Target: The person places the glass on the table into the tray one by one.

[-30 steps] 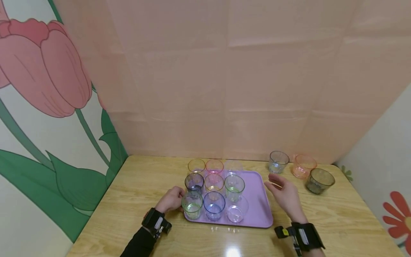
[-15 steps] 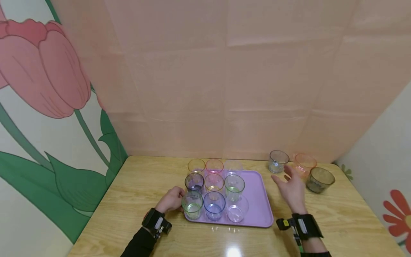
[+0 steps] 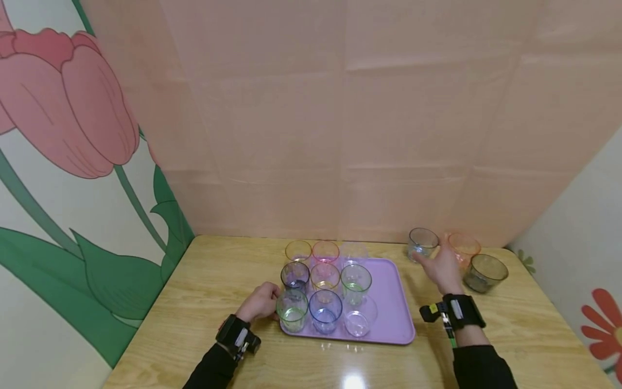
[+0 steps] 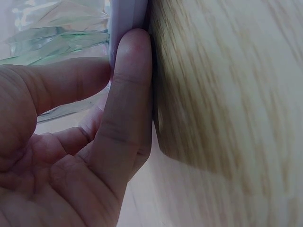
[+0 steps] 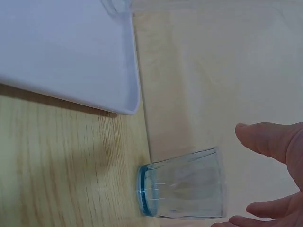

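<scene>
My left hand pinches the left edge of a purple tray; in the left wrist view the thumb lies on one side of the rim and a finger on the other. Several tinted drinking glasses stand in rows on the tray, with a green glass closest to that hand. My right hand reaches to a dark-rimmed glass at the back right. In the right wrist view its thumb and fingers are spread, a gap between them and the clear glass with its bluish base.
Right of the reaching hand stand an orange glass and a smoky brown glass. Behind the wooden table hangs a pinkish cover. The tray's right side shows bare surface.
My right hand has moved from beside the tray's right edge back and to the right, up to the dark-rimmed glass. The left hand stays on the tray's edge.
</scene>
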`<state>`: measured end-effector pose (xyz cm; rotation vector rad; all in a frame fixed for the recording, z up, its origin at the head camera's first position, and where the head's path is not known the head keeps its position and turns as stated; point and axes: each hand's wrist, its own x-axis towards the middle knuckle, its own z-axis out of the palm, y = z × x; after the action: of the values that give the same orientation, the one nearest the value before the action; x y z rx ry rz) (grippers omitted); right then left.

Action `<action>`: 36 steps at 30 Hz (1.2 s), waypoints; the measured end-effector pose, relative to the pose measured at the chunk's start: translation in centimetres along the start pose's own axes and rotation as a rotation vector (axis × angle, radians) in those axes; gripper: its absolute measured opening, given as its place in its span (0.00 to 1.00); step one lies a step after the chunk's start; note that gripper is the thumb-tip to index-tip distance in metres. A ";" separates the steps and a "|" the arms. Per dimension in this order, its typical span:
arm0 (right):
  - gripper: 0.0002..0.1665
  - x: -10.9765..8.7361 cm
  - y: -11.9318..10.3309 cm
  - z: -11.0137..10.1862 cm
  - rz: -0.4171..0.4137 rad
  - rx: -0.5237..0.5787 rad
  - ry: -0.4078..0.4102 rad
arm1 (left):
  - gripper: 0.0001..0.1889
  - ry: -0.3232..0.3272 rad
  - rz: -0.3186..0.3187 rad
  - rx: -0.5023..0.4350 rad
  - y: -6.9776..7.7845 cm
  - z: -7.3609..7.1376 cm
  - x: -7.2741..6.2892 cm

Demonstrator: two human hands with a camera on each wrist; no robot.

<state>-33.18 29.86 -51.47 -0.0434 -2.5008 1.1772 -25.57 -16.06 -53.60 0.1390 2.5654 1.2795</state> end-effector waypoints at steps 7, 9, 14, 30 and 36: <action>0.57 2.0 0.8 1.0 0.090 -0.008 -0.030 | 0.12 0.000 -0.016 -0.024 0.0 -0.1 0.1; 0.58 2.5 1.0 1.4 0.111 -0.030 -0.026 | 0.12 0.002 -0.010 -0.024 0.0 -0.1 0.0; 0.58 3.5 1.7 2.8 0.151 -0.035 0.000 | 0.12 0.010 0.000 -0.018 0.0 -0.1 -0.1; 0.59 4.6 2.9 4.5 0.299 0.132 0.063 | 0.10 0.006 0.001 -0.033 0.2 -0.2 0.1; 0.56 4.1 3.0 4.3 0.269 0.214 0.109 | 0.11 0.015 -0.001 -0.026 0.1 0.0 -0.1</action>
<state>-38.88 29.37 -54.86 -0.3863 -2.3124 1.5002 -25.51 -16.03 -53.46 0.1235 2.5598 1.3182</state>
